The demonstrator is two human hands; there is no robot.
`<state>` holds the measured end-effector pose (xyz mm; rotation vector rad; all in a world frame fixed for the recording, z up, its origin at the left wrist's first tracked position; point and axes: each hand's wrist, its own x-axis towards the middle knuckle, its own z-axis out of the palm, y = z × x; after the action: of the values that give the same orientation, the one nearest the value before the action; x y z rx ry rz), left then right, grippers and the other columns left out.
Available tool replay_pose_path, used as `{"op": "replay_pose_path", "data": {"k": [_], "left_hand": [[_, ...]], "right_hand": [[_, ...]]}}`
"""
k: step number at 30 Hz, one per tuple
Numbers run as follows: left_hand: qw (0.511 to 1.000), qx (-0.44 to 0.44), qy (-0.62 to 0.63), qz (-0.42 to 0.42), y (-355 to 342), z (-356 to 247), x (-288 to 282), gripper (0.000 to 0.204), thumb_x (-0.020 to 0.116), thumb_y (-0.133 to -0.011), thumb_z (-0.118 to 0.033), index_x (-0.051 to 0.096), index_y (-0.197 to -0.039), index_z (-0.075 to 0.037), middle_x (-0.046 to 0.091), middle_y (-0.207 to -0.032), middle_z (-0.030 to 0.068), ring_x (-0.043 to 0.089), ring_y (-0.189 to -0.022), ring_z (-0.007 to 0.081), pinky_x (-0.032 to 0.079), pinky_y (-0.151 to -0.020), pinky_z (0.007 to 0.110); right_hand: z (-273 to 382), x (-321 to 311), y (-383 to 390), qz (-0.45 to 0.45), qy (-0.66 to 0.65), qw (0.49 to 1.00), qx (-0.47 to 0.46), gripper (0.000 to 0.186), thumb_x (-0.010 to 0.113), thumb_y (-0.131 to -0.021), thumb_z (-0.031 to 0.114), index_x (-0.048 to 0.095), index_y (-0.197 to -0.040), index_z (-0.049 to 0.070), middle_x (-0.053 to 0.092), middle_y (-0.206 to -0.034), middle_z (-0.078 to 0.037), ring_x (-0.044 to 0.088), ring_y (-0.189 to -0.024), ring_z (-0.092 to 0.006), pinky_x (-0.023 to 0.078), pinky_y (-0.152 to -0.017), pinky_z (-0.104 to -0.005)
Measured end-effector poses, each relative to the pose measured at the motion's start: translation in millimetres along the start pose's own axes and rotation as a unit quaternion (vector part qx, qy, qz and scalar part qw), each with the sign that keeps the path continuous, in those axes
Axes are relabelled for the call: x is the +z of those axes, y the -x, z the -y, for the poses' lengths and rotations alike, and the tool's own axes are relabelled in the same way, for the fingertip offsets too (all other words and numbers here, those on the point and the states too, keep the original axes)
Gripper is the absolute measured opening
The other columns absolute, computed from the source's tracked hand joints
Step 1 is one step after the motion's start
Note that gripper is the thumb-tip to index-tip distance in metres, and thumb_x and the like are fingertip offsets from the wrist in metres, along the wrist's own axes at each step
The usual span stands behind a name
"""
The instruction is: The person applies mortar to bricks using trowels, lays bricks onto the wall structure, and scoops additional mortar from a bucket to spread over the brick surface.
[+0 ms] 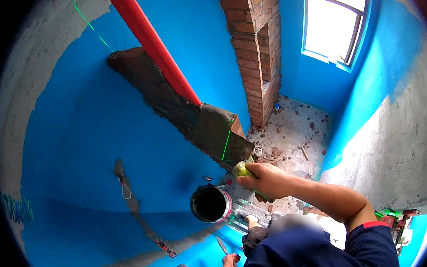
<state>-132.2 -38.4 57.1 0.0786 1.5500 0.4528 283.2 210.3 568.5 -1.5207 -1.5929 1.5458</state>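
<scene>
The right hand point(264, 178) is extended from the lower right, fingers closed around a yellow-green sponge point(241, 170), which it presses against the lower end of a grey mortared ledge point(209, 128) projecting from the blue-coated wall point(101, 126). The sponge sits at the ledge's lower right corner, just beside a green laser line point(226, 145) running vertically down the mortar face. The left hand point(228, 261) is low in the view, near the bottom edge, closed on a narrow trowel point(222, 245) whose blade points up and left. A red pipe point(151, 36) runs diagonally from the top edge down to the top of the ledge, touching it. Directly below the right hand stands a round bucket point(210, 204) with a dark interior; whether it holds anything cannot be determined. It rests just beside a pale ribbed plank or platform point(245, 209), on which a foot point(252, 220) is placed. A red brick column point(255, 48) rises behind the ledge, with a debris-strewn floor point(291, 133) at its base and a bright window point(333, 26) above right. The right-hand wall point(398, 145) is bare grey render with blue coating on its upper part only.
</scene>
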Motion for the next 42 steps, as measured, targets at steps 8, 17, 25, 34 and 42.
{"op": "replay_pose_path", "data": {"k": [8, 17, 25, 34, 42], "left_hand": [[1.0, 0.024, -0.003, -0.015, 14, 10, 1, 0.024, 0.057, -0.084, -0.022, 0.06, -0.078, 0.001, 0.063, -0.071, 0.012, 0.059, -0.063, 0.0235, 0.046, -0.059, 0.034], [0.998, 0.048, -0.031, -0.034, 37, -17, 9, 0.023, 0.057, -0.085, -0.018, 0.063, -0.082, 0.003, 0.066, -0.075, 0.0127, 0.065, -0.068, 0.0227, 0.053, -0.063, 0.034], [0.998, 0.02, 0.028, -0.049, 65, -22, 38, 0.022, 0.059, -0.085, -0.017, 0.06, -0.091, 0.004, 0.067, -0.085, 0.0132, 0.067, -0.076, 0.0223, 0.054, -0.066, 0.032], [0.997, -0.045, -0.003, -0.059, 37, -44, 38, 0.02, 0.059, -0.084, -0.014, 0.062, -0.089, 0.005, 0.066, -0.083, 0.0128, 0.066, -0.071, 0.0202, 0.052, -0.061, 0.027], [0.998, -0.062, -0.02, -0.026, 1, -96, 57, 0.023, 0.062, -0.083, -0.015, 0.062, -0.094, 0.006, 0.066, -0.082, 0.0116, 0.067, -0.075, 0.0204, 0.054, -0.066, 0.028]], "right_hand": [[-41, 20, 4, -0.004, 0.054, 0.998, 0.01, 0.038, 0.056, -0.092, 0.039, 0.056, -0.094, 0.001, 0.061, -0.065, -0.011, 0.063, -0.055, -0.0206, 0.049, -0.052, -0.0374], [-105, 75, -36, 0.131, -0.151, 0.979, 0.044, 0.028, 0.058, -0.093, 0.031, 0.054, -0.089, 0.003, 0.056, -0.073, -0.002, 0.052, -0.064, -0.0088, 0.045, -0.055, -0.0283], [-201, 153, -123, 0.159, -0.087, 0.968, 0.175, 0.032, 0.047, -0.093, 0.03, 0.058, -0.107, 0.002, 0.061, -0.073, -0.007, 0.061, -0.059, -0.0193, 0.05, -0.054, -0.0354], [-384, 319, -285, 0.124, 0.45, 0.884, -0.026, 0.016, 0.055, -0.08, 0.022, 0.067, -0.085, 0.013, 0.065, -0.078, -0.009, 0.065, -0.069, -0.0278, 0.048, -0.057, -0.0447], [-514, 374, -342, -0.008, 0.524, 0.851, -0.038, 0.018, 0.055, -0.077, 0.018, 0.067, -0.078, 0.005, 0.063, -0.079, -0.014, 0.061, -0.07, -0.0281, 0.046, -0.058, -0.0394]]}}
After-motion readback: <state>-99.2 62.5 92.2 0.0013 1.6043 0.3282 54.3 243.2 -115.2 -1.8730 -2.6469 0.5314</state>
